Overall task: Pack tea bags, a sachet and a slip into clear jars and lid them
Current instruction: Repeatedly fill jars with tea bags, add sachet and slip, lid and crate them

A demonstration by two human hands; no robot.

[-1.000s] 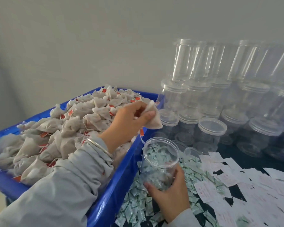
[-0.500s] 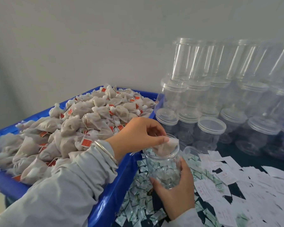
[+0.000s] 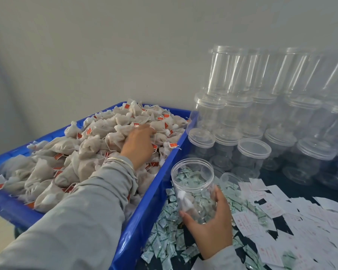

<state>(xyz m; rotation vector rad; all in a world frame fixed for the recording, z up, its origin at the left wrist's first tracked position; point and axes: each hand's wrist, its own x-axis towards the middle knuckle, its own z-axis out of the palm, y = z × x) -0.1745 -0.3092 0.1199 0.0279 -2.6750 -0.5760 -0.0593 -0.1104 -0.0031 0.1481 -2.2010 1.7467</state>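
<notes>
Crate: the blue crate (image 3: 156, 193) stands at your left, heaped with tea bags (image 3: 98, 137) in pale mesh with red tags.
Jar stock: lidded clear jars (image 3: 254, 152) stand stacked in tiers along the wall at your right, behind the working area.
Slips: white printed slips (image 3: 271, 207) lie scattered over the dark surface at lower right.
Sachets: small green-and-white sachets (image 3: 164, 234) lie in a loose pile between the crate wall and the slips.
Open jar: the open jar (image 3: 193, 184) stands upright on the sachet pile, just beside the crate, with no lid; one tea bag lies inside it, low on the left.
Right hand: your right hand (image 3: 211, 227) wraps the jar's lower part, thumb at front, fingers behind.
Left hand: your left hand (image 3: 139, 143) lies on the tea-bag heap, fingers bent down into the bags; I cannot tell whether it grips one.
</notes>
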